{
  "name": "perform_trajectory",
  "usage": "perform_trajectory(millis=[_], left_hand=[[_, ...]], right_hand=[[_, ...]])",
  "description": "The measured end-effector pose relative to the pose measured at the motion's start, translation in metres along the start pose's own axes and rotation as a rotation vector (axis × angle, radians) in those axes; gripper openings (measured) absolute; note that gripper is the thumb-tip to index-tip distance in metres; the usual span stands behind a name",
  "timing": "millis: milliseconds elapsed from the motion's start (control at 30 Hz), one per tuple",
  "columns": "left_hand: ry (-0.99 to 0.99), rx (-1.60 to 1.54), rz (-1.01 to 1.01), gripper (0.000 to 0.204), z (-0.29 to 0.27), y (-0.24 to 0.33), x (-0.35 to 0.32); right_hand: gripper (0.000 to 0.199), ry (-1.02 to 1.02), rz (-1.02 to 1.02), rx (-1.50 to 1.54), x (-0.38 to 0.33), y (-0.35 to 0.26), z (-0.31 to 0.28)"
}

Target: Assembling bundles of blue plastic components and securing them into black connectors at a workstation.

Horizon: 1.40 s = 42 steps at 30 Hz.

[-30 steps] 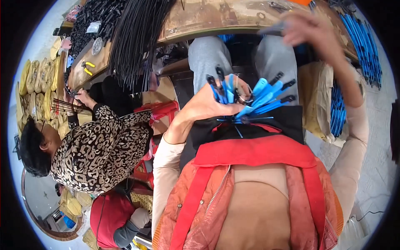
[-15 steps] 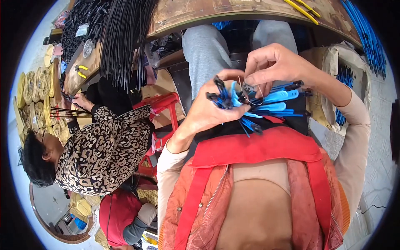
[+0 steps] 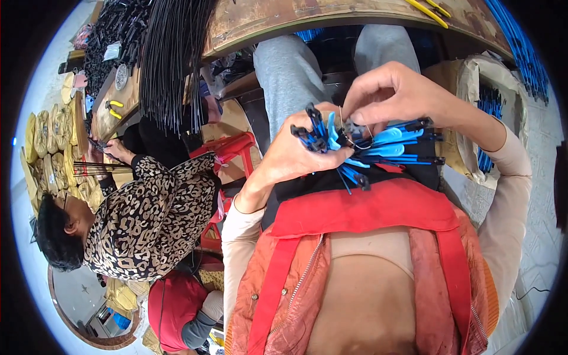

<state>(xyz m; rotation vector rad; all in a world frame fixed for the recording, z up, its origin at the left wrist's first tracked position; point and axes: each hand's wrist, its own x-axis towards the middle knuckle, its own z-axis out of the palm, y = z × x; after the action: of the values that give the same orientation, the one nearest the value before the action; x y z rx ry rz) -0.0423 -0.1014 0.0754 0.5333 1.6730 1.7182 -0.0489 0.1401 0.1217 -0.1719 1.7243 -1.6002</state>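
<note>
My left hand [image 3: 296, 151] is closed around a bundle of blue ribs [image 3: 402, 158] with black ends, like umbrella ribs, above my lap. Light-blue flat pieces [image 3: 384, 151] stick out among them. Over the bundle's middle, my right hand [image 3: 399, 94] has thumb and forefinger pinched together on a thin wire [image 3: 371, 131], which loops down to the ribs near my left thumb. Beneath the right fingers sits a small grey round part [image 3: 356, 130], partly hidden by them.
A worn wooden table [image 3: 266, 29] lies ahead, with yellow-handled pliers [image 3: 427, 12] and hanging black rods [image 3: 174, 65]. More blue ribs fill a carton [image 3: 467, 118] at right. A co-worker in a patterned top [image 3: 160, 219] works at left beside a red stool [image 3: 239, 148].
The wire now shows as a curved loop between my right fingers and the bundle. My right hand has shifted only slightly; my left keeps its grip.
</note>
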Motion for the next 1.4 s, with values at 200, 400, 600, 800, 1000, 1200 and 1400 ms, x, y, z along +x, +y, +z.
perform_trajectory(millis=[200, 400, 600, 800, 1000, 1200, 1400], left_hand=[[0.009, 0.018, 0.004, 0.026, -0.001, 0.000, 0.004], [-0.006, -0.026, -0.023, 0.027, -0.001, 0.002, 0.002], [-0.043, 0.000, -0.028, 0.026, -0.001, 0.004, 0.000], [0.018, -0.018, -0.072, 0.030, 0.004, 0.006, -0.004], [0.002, 0.040, -0.098, 0.030, 0.001, 0.011, -0.003], [0.018, 0.005, -0.103, 0.027, 0.002, 0.010, -0.006], [0.220, -0.050, -0.102, 0.026, -0.007, 0.005, -0.009]], right_hand=[[0.020, 0.042, 0.040, 0.050, 0.002, 0.003, -0.001], [0.028, 0.082, -0.008, 0.027, 0.000, 0.005, 0.000], [0.019, 0.044, -0.008, 0.024, -0.001, 0.007, 0.002], [0.019, 0.036, -0.063, 0.028, 0.001, 0.011, 0.005], [0.018, -0.030, -0.048, 0.043, 0.000, 0.008, 0.001], [0.024, -0.085, -0.118, -0.008, 0.006, 0.013, -0.003], [0.081, -0.171, -0.138, 0.581, 0.018, 0.018, -0.006]])
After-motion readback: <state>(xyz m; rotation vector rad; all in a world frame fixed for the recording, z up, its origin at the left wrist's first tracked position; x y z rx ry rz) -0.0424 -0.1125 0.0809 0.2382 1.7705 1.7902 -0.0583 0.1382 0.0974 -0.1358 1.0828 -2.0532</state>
